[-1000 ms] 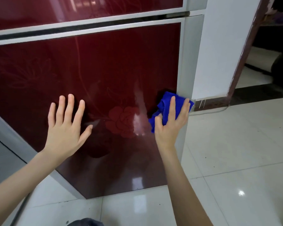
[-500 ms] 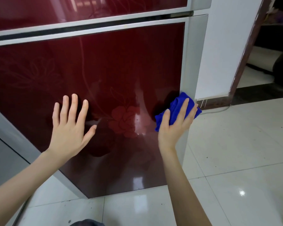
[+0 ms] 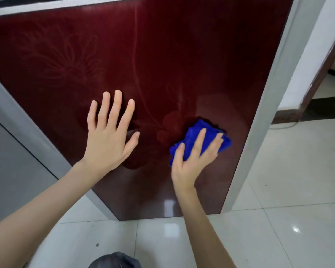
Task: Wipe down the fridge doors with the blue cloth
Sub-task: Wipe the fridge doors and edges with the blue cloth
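Two bare hands lie against the front of a fridge. The right hand (image 3: 190, 161) has its fingers (image 3: 200, 138) spread flat over a crumpled bright blue cloth (image 3: 196, 134), pressing it to the surface rather than gripping it; the thumb rests along the cloth's lower left edge, and the blue fabric shows between and past the fingers on the upper and right sides. The hand looks slightly blurred. The left hand (image 3: 109, 140) is open, fingers fanned and pointing up, its palm towards the door and holding nothing; whether the palm is in full contact cannot be told.

Both hands lie on the glossy dark red glass door panel (image 3: 162, 60), which carries a faint printed pattern of flowers and curling stems. The cloth sits on the lower right part of this panel, just right of a printed blossom and near, but not touching, the grey metal trim (image 3: 267, 113) that runs down the door's right edge. A matching grey strip borders the panel on the left, and a pale band crosses above it.

Below the door spreads a shiny white tiled floor (image 3: 278, 190) with bright light reflections. A white wall (image 3: 307, 64) stands to the right of the fridge, with a dark brown door frame (image 3: 323, 70) beyond it.
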